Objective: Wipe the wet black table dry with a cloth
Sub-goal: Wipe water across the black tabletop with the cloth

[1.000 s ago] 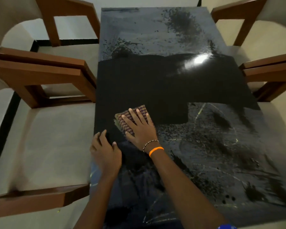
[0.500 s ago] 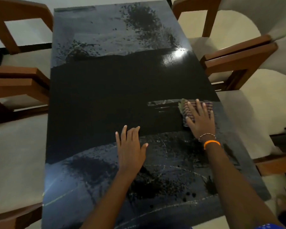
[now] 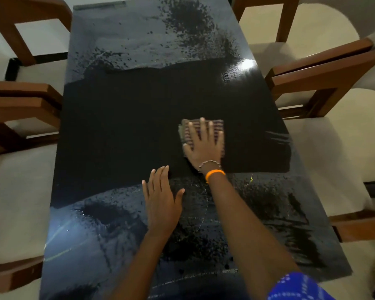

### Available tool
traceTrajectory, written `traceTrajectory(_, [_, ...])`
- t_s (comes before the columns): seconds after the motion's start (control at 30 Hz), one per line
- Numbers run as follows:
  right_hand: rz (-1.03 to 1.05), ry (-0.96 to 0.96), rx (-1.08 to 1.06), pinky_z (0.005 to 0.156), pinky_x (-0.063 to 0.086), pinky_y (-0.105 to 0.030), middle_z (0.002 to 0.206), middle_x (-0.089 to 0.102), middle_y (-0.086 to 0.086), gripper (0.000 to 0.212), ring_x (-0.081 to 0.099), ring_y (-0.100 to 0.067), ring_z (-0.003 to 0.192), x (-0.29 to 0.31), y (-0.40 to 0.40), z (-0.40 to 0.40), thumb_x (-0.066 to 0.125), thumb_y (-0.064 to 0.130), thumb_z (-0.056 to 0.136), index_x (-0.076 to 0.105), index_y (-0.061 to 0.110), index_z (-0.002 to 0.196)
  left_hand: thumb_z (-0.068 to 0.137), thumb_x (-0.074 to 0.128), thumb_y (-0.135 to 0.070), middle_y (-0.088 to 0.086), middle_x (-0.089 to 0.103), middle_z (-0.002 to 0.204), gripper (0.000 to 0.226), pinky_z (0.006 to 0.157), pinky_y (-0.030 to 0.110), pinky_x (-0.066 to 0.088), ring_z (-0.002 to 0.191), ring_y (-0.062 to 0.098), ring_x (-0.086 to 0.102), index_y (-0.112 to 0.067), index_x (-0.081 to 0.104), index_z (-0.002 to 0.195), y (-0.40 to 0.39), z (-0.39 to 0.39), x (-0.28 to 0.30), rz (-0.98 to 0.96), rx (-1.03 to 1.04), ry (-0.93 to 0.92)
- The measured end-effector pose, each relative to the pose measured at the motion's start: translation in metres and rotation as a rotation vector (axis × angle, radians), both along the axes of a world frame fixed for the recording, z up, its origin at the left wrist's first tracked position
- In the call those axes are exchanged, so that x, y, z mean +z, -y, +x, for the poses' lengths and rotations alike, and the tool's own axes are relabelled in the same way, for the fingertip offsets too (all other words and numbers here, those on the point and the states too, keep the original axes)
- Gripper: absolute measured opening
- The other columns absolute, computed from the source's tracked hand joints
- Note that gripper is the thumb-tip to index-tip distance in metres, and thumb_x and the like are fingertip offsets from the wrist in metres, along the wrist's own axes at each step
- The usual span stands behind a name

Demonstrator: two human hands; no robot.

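The black table (image 3: 121, 118) fills the view. A dark matte band crosses its middle; the far end and the near end carry shiny water film and droplets. A folded striped cloth (image 3: 187, 128) lies flat in the matte band, right of centre. My right hand (image 3: 205, 146), with an orange band and a bead bracelet at the wrist, presses on the cloth with straight spread fingers. My left hand (image 3: 160, 200) lies flat on the table nearer to me, fingers straight, at the edge of the wet near part.
Wooden chairs with pale cushioned seats stand along both long sides: two on the left (image 3: 24, 100) and two on the right (image 3: 325, 70). Their armrests come close to the table's edges. A blue patterned sleeve (image 3: 294, 286) shows at the bottom right.
My right hand slid the cloth from the table's left side to its right side, then back toward the centre, widening the matte band. My left hand moved from the left edge to the middle.
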State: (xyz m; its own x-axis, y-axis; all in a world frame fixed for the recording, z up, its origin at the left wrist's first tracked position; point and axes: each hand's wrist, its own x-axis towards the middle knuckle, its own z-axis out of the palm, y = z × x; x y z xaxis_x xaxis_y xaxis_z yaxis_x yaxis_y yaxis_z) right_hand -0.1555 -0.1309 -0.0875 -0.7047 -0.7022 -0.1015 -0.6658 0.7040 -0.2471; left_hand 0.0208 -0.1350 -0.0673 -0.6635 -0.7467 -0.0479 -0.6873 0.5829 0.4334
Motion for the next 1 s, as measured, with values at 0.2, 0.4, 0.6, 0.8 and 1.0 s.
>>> traceTrajectory(0.2, [0.000, 0.004, 0.316, 0.115, -0.001, -0.051, 0.159, 0.005, -0.001, 0.065, 0.003, -0.026, 0.146, 0.004, 0.021, 0.008, 0.045, 0.045, 0.088, 0.019, 0.031, 0.147, 0.087, 0.060, -0.020, 0.012, 0.039, 0.144, 0.062, 0.116, 0.045, 0.008, 0.141, 0.028, 0.024, -0.010, 0.033, 0.141, -0.011, -0.007, -0.002, -0.010, 0.053, -0.027])
traceTrajectory(0.4, [-0.003, -0.025, 0.137, 0.114, 0.007, -0.051, 0.158, 0.010, -0.001, 0.069, 0.008, -0.026, 0.146, 0.004, -0.054, -0.077, 0.031, 0.051, 0.081, 0.021, 0.032, 0.146, 0.089, 0.058, -0.023, 0.004, 0.042, 0.143, 0.052, 0.116, 0.042, 0.001, 0.143, 0.024, 0.019, -0.013, 0.040, 0.137, -0.033, -0.045, 0.005, 0.013, -0.091, -0.057])
traceTrajectory(0.6, [-0.015, 0.047, -0.262, 0.115, 0.008, -0.050, 0.158, 0.009, -0.006, 0.078, 0.009, -0.032, 0.144, 0.000, -0.154, -0.170, 0.023, 0.055, 0.074, 0.019, 0.029, 0.147, 0.091, 0.053, -0.032, -0.004, 0.034, 0.147, 0.052, 0.116, 0.034, -0.009, 0.145, 0.015, 0.007, -0.021, 0.035, 0.139, -0.055, -0.069, 0.006, 0.092, -0.231, -0.065])
traceTrajectory(0.8, [-0.385, 0.411, -0.285, 0.115, 0.016, -0.028, 0.155, 0.023, -0.005, 0.069, 0.021, -0.017, 0.142, -0.006, -0.191, -0.168, 0.046, 0.031, 0.086, 0.019, 0.020, 0.148, 0.089, 0.055, -0.039, -0.003, 0.037, 0.145, 0.056, 0.115, 0.037, -0.009, 0.145, 0.017, 0.009, -0.020, 0.037, 0.139, -0.060, -0.080, 0.000, 0.053, -0.278, -0.007])
traceTrajectory(1.0, [-0.148, 0.183, -0.276, 0.113, 0.018, -0.046, 0.157, 0.013, -0.006, 0.071, 0.010, -0.035, 0.144, -0.008, -0.253, -0.111, 0.034, 0.046, 0.081, 0.019, 0.025, 0.147, 0.090, 0.054, -0.032, 0.001, 0.043, 0.141, 0.048, 0.117, 0.041, -0.002, 0.144, 0.021, 0.016, -0.017, 0.044, 0.134, -0.062, -0.088, -0.003, 0.016, -0.295, -0.031])
